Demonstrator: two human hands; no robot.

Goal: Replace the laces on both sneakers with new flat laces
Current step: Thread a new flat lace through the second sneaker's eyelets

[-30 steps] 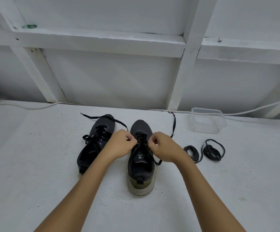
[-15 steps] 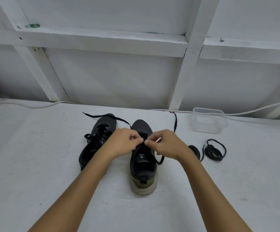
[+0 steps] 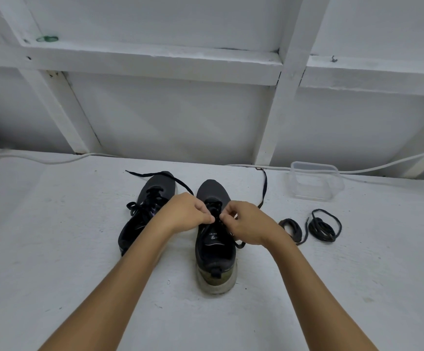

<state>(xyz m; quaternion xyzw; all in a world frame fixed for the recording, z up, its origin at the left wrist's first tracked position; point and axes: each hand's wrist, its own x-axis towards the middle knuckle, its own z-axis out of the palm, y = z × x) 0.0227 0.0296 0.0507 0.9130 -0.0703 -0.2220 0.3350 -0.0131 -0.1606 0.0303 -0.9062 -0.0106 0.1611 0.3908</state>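
Observation:
Two black sneakers stand side by side on a white surface, toes pointing away from me. Over the lacing of the right sneaker [image 3: 215, 252], my left hand [image 3: 185, 214] and my right hand [image 3: 246, 224] meet, each pinching its flat black lace [image 3: 263, 190]. One free end of that lace trails toward the back right; the other runs back left across the toe of the left sneaker [image 3: 152, 196]. The left sneaker is laced, and my left forearm hides its heel.
Two coiled black laces [image 3: 291, 229] [image 3: 324, 225] lie right of the shoes. An empty clear plastic container [image 3: 314, 182] stands behind them. A white cable [image 3: 54, 160] runs along the foot of the white framed wall.
My hands have drawn together over the middle of the right sneaker's lacing, fingertips now nearly touching. The shoes and the coiled laces have stayed in place.

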